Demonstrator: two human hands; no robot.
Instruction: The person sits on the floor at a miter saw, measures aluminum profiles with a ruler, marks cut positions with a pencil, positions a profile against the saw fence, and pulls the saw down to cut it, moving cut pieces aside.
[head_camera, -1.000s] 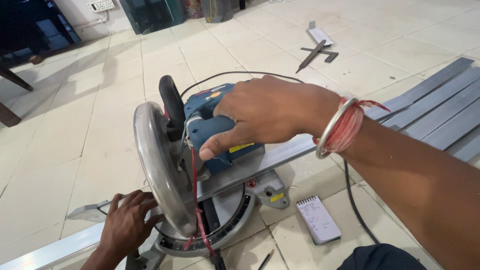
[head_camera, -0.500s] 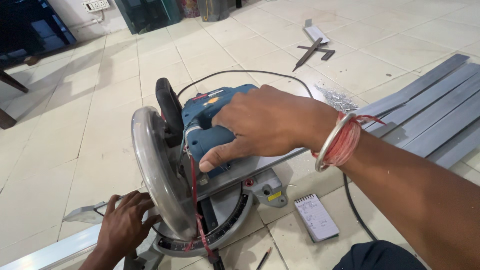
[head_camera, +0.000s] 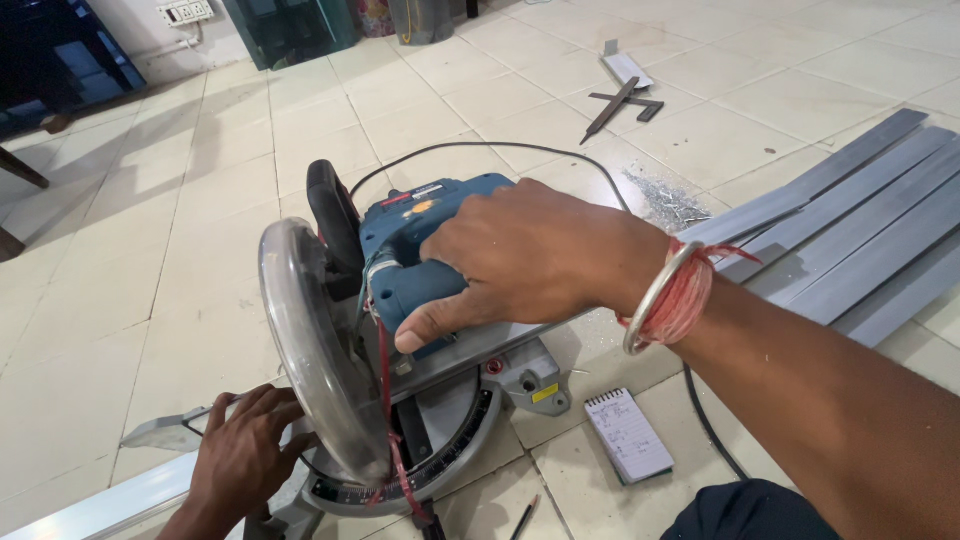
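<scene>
The right hand (head_camera: 520, 265) clenches the blue motor housing of the miter saw (head_camera: 400, 330), the clear blade guard (head_camera: 310, 350) just left of the grip. Below it, the left hand (head_camera: 245, 455) presses flat, ungrasping, on the aluminium strip (head_camera: 110, 500). Right of the grip, a notepad (head_camera: 628, 435) and grey profiles (head_camera: 860, 230) crowd the floor; tiles beyond stay open
</scene>
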